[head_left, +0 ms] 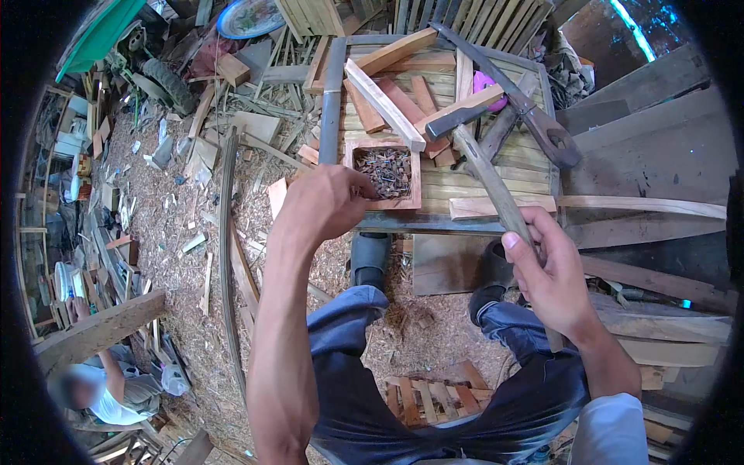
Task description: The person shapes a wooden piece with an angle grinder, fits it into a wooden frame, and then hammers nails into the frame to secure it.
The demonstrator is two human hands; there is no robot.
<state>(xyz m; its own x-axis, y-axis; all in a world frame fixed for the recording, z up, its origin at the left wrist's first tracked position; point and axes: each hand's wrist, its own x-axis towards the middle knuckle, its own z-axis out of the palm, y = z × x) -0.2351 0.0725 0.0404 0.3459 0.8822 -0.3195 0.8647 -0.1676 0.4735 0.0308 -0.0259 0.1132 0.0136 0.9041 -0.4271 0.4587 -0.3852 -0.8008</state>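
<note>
My right hand [546, 271] is wrapped round the wooden handle of a hammer [496, 182], whose dark metal head points up and left over the slatted work table [511, 164]. At the near edge of a small wooden box [416, 182], my left hand [329, 205] reaches in with curled fingers. Many small nails [387, 169] fill that box. The left fingertips are partly hidden, so what they pinch, if anything, does not show. Below the hammer head, a short pale wood strip [484, 206] lies along the table's front edge.
A handsaw [535, 116] lies at the table's right, near a pink object [487, 87]. Several cut wood pieces [387, 105] are stacked behind the box. Shavings and scraps cover the floor [186, 256]. Another person [116, 391] sits at lower left beside a thick beam [108, 329].
</note>
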